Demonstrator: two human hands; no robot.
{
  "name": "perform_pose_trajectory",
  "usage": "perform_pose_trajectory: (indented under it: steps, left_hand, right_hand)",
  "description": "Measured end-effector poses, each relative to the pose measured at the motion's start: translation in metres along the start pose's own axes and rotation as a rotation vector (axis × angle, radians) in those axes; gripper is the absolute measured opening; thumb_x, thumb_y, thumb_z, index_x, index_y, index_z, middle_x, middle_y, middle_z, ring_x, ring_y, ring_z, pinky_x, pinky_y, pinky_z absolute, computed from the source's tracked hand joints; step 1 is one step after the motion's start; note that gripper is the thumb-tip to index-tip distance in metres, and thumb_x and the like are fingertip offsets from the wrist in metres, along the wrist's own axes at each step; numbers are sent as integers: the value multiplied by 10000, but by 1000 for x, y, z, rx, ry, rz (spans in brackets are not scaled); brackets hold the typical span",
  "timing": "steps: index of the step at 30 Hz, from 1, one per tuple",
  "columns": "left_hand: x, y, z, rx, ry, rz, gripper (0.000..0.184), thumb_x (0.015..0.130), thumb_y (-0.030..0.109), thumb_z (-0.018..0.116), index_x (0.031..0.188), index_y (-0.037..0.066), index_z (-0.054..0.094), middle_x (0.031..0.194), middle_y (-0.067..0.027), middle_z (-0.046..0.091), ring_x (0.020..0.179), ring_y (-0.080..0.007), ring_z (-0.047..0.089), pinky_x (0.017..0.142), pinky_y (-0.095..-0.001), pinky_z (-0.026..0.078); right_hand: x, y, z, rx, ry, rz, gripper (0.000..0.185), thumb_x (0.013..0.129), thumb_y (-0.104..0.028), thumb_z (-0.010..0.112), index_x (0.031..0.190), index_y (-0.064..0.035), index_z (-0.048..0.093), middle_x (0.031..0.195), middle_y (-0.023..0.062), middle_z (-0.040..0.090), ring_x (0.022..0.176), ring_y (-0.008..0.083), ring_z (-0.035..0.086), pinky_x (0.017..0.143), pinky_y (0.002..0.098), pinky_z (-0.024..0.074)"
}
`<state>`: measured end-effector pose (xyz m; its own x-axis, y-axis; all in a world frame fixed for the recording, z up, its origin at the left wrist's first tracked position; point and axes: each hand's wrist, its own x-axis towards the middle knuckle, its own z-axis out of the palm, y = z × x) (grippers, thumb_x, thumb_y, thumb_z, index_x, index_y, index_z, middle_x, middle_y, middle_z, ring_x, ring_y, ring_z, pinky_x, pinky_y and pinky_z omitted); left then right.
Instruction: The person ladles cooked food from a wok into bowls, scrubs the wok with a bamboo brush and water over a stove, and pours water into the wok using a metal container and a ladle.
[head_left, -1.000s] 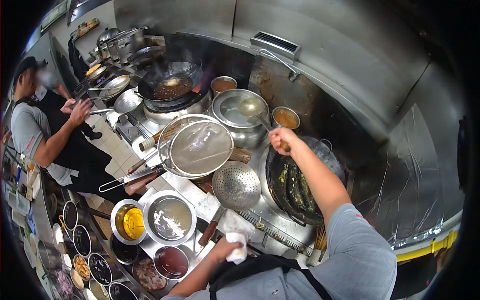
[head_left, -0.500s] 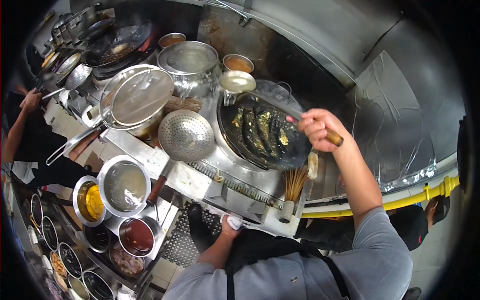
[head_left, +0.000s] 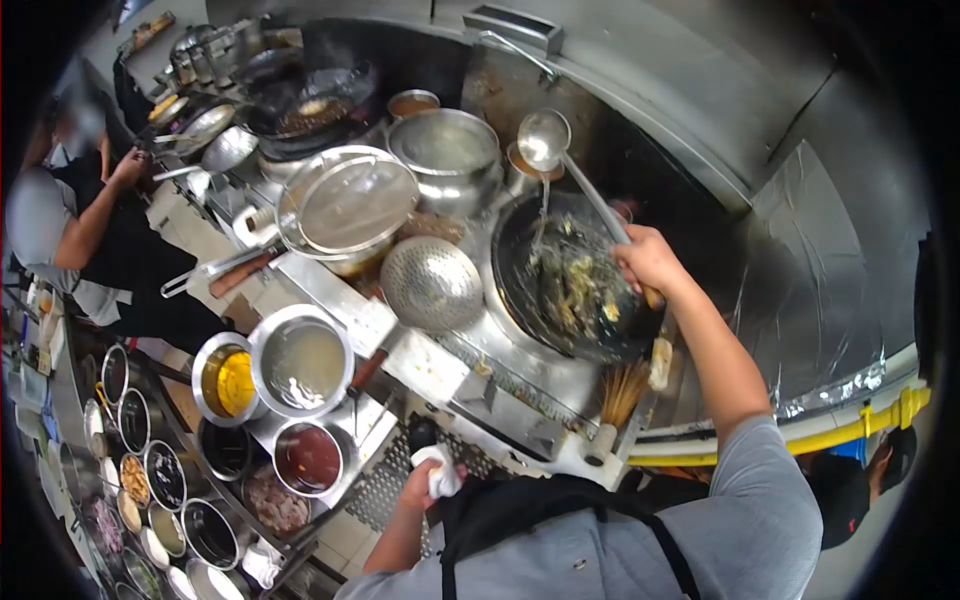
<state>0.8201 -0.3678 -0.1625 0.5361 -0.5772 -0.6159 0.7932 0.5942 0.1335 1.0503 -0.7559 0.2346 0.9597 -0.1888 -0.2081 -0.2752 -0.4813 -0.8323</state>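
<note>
My right hand (head_left: 646, 260) grips the handle of a metal ladle (head_left: 545, 140), its bowl tilted beside the near wok. A thin stream of liquid runs from the bowl into the black wok (head_left: 520, 300), where green and yellowish food (head_left: 580, 280) lies blurred. Down at the front of my apron, my left hand (head_left: 425, 485) is closed on a white cloth (head_left: 438, 470). Left of the wok rests a perforated strainer (head_left: 432, 283), and behind that stands a metal pot of cloudy liquid (head_left: 444, 145).
A wire sieve (head_left: 358, 205) sits over a pot. Bowls of yellow oil (head_left: 236, 384), cloudy liquid (head_left: 303, 362) and red liquid (head_left: 308, 458) stand at lower left. A co-worker (head_left: 90, 220) stands at far left. A bamboo brush (head_left: 622, 395) lies by the wok; a yellow pipe (head_left: 800, 440) runs at right.
The ladle has gone from above the large pot to the wok's back edge, and liquid now pours from it. My left hand with the cloth has moved down, away from the strainer's handle.
</note>
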Motion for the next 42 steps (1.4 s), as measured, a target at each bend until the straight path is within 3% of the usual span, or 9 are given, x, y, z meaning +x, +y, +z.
perform_pose_trajectory:
  steps: [7, 9, 11, 14, 19, 27, 29, 35, 42]
  left_hand:
    - [-119, 139, 136, 198, -59, 175, 496, 738, 185, 575, 1186, -5, 477, 954, -217, 610, 826, -323, 633, 738, -442, 542]
    - [-129, 167, 186, 52, -164, 288, 520, 718, 183, 592, 1182, -26, 484, 954, -210, 617, 793, -314, 631, 739, -402, 534]
    - [-129, 194, 217, 636, 155, 640, 560, 701, 217, 620, 1197, -16, 502, 995, -203, 614, 795, -310, 619, 797, -388, 507]
    - [-120, 217, 256, 1684, 555, 1117, 481, 644, 330, 689, 1001, 7, 668, 1046, -201, 610, 981, -354, 562, 875, -414, 445]
    - [-45, 223, 235, 2191, 573, 172, 509, 642, 392, 681, 950, -13, 684, 1088, -272, 591, 1005, -373, 586, 899, -388, 480]
    - [-28, 229, 219, 2519, 10, 452, 321, 723, 374, 549, 818, 100, 685, 848, -241, 647, 846, -411, 616, 773, -427, 499]
    - [-40, 219, 237, 1956, 432, 417, 450, 660, 401, 602, 819, -13, 679, 891, -285, 636, 867, -403, 621, 810, -404, 493]
    - [-51, 234, 231, 1662, 285, 256, 498, 632, 388, 647, 775, -89, 654, 818, -233, 662, 775, -286, 654, 715, -342, 506]
    - [-92, 225, 225, 738, 250, 720, 463, 672, 127, 630, 1090, -63, 567, 971, -136, 634, 819, -218, 625, 710, -345, 515]
  right_hand:
    - [186, -43, 124, -571, 97, -71, 162, 770, -81, 540, 788, -18, 688, 705, 266, 639, 526, 327, 645, 489, 334, 511]
    - [220, -33, 154, -860, -140, -297, 165, 783, -54, 545, 664, 11, 639, 691, 178, 664, 542, 278, 638, 496, 353, 502]
    - [240, -28, 174, 508, -293, 362, 211, 816, -54, 542, 611, -3, 532, 553, 34, 554, 426, 177, 518, 401, 315, 438]
    - [216, -35, 158, 1312, -531, 545, 157, 859, -61, 518, 717, -12, 472, 515, -48, 381, 380, 72, 376, 338, 230, 346]
    - [124, -48, 94, 1442, -545, 504, 169, 888, -77, 487, 1005, 27, 425, 573, -48, 397, 396, 24, 381, 322, 164, 305]
    - [-33, -11, -10, 1326, -458, 537, 253, 903, -115, 482, 1112, 27, 487, 617, -43, 423, 397, -1, 354, 301, 157, 267]
    - [-55, 8, -18, 1182, -382, 562, 210, 902, -126, 488, 1090, -33, 506, 626, -46, 432, 400, -6, 348, 302, 161, 263]
    - [-86, 44, -9, 654, -89, 532, 56, 841, -49, 544, 879, -50, 503, 647, 3, 476, 409, 70, 405, 327, 233, 306]
    - [20, 12, 12, -613, 309, -330, 329, 751, -139, 555, 1042, 15, 560, 858, 230, 619, 827, 414, 585, 732, 451, 461]
